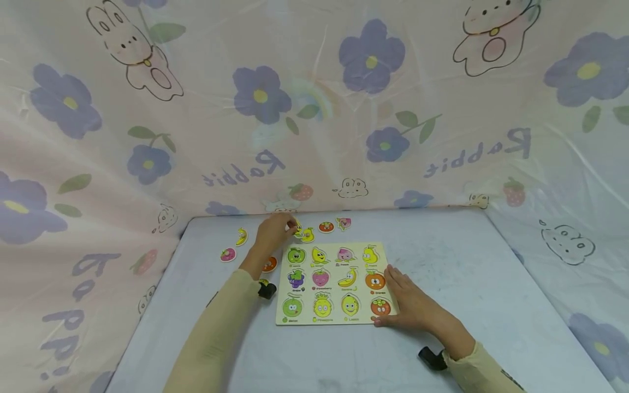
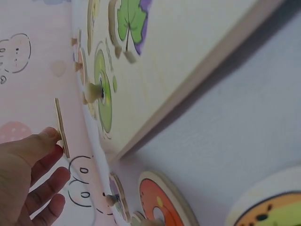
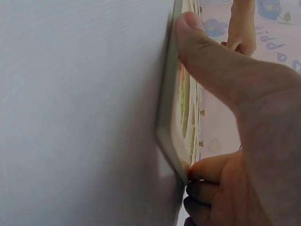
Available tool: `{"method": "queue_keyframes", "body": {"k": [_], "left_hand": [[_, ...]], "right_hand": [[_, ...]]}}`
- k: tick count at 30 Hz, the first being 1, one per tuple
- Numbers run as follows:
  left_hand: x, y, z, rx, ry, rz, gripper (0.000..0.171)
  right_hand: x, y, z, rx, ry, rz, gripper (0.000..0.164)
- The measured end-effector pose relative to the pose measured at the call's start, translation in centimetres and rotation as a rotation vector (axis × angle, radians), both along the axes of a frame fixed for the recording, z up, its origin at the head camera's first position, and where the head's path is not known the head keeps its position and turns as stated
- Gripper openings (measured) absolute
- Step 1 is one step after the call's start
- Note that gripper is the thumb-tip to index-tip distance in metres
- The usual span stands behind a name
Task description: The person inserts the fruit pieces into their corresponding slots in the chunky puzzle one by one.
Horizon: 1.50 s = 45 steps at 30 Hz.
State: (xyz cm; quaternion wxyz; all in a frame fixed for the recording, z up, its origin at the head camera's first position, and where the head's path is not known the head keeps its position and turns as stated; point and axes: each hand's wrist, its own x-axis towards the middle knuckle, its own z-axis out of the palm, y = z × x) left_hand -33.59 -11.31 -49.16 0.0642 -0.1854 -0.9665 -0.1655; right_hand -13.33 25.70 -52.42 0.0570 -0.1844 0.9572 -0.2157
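Observation:
My left hand pinches a thin wooden puzzle piece between thumb and index finger, its other fingers loosely bent. Only the piece's edge shows in the left wrist view; from the head it looks yellow, above the board's upper left corner. A wooden fruit puzzle board lies flat, with rows of labelled fruit pictures. Against its lower right corner rests my right hand, thumb on the near edge and fingers along the right side. Right beside the held piece lies a yellow pear piece.
Behind the board are a tomato piece and a peach piece. Left of it lie a banana piece, a strawberry piece and an orange piece. A patterned curtain rises behind the white table.

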Motion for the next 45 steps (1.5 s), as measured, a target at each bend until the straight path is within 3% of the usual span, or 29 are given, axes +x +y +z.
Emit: {"method": "queue_keyframes", "body": {"k": [10,23,32,45], "left_hand": [[1.4,0.6,0.1,0.0,-0.018,-0.033,0.017],[3.1,1.8,1.1,-0.032,-0.087,-0.074,0.022],[3.7,2.4,0.8,-0.06,-0.039,-0.117,0.018],[4.4,3.5,0.4,-0.091,-0.048,-0.155,0.017]], "right_hand": [[0.1,-0.1,0.1,-0.024,-0.005,-0.005,0.137],[0.1,-0.1,0.3,-0.023,-0.021,-0.008,0.136],[0.1,-0.1,0.2,-0.029,-0.026,-0.011,0.138],[0.1,-0.1,0.3,-0.032,-0.015,-0.005,0.136]]}}
